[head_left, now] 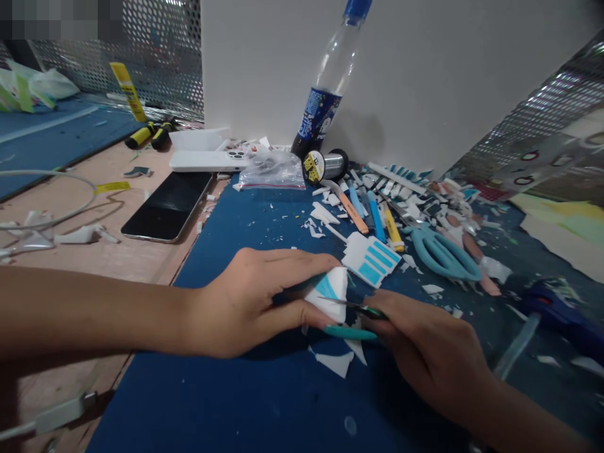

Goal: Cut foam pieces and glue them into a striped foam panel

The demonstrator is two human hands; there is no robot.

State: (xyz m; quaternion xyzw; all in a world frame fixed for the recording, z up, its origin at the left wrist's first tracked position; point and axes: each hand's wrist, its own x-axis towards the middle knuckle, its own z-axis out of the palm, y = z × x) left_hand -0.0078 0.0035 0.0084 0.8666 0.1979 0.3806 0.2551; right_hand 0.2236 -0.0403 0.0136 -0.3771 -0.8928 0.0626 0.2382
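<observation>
My left hand pinches a small white block with a blue stripe between thumb and fingers, above the blue mat. My right hand is closed around a knife with a thin blade, mostly hidden in the fingers. Its blade lies against the block's striped face. A narrow teal piece runs from my left thumb tip toward my right hand; what it belongs to is unclear. Just behind the block rests a white piece with blue stripes. White offcuts lie below my hands.
Teal-handled scissors, several coloured tools and a heap of scraps lie right of centre. Behind stand a tilted bottle and a wire spool. A phone lies left; a blue glue gun is right.
</observation>
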